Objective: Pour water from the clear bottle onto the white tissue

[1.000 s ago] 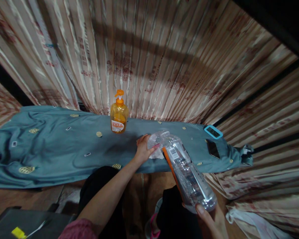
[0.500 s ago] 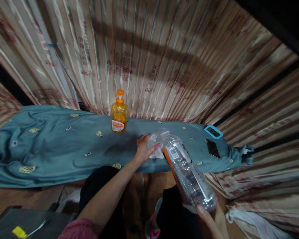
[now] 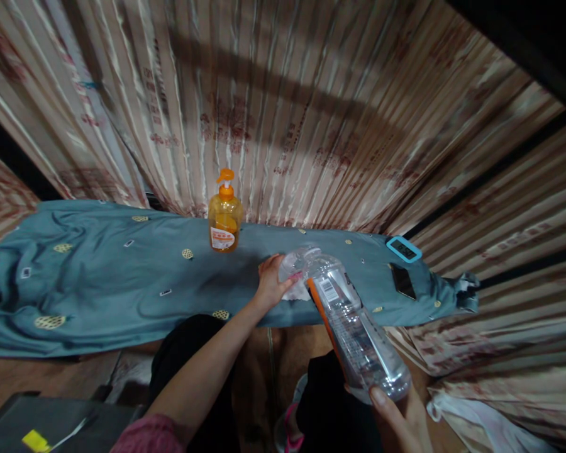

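My left hand (image 3: 272, 283) is closed around a small clear container (image 3: 295, 259), cup-like in shape, held low over the cloth. My right hand (image 3: 396, 409) grips the base of a large clear plastic bottle (image 3: 353, 321) with an orange-edged label and a barcode. The bottle lies tilted, base toward me, its neck right at the container's mouth. Whether liquid passes between them I cannot tell. Part of a white tissue or paper (image 3: 298, 291) shows below the container. Left of my hands, an orange pump bottle (image 3: 224, 220) stands upright on the cloth.
A teal patterned cloth (image 3: 122, 277) covers the long narrow surface. At its right end lie a blue-framed digital clock (image 3: 404, 249) and a dark phone (image 3: 403, 281). Striped curtains (image 3: 273, 113) hang behind and to the right. A dark case (image 3: 89, 421) is at lower left.
Almost nothing differs. Both hands, the container and the tilted bottle keep their places; the view shifts very slightly.
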The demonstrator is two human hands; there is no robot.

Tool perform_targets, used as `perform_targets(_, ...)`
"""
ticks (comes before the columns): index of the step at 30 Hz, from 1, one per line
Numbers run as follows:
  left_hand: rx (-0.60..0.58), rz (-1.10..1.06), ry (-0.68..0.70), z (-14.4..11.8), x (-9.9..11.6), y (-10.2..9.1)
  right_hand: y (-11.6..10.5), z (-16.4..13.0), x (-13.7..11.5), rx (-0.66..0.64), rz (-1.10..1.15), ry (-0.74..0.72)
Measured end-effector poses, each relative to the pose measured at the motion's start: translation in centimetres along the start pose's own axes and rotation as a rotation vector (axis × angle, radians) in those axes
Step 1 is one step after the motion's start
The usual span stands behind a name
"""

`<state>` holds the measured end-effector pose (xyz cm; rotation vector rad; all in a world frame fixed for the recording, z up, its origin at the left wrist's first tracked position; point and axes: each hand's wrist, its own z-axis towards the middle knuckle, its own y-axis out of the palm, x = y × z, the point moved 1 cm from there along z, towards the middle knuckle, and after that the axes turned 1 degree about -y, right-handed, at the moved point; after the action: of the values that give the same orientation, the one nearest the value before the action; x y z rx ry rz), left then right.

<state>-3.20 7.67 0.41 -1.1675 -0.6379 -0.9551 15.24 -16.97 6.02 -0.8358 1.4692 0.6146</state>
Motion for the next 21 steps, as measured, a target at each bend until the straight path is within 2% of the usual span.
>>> perform_targets(21,-0.002,-0.010,0.022,0.07,-0.05,-0.03,-0.02,-0.07,-0.24,0.009,-0.023,0.003)
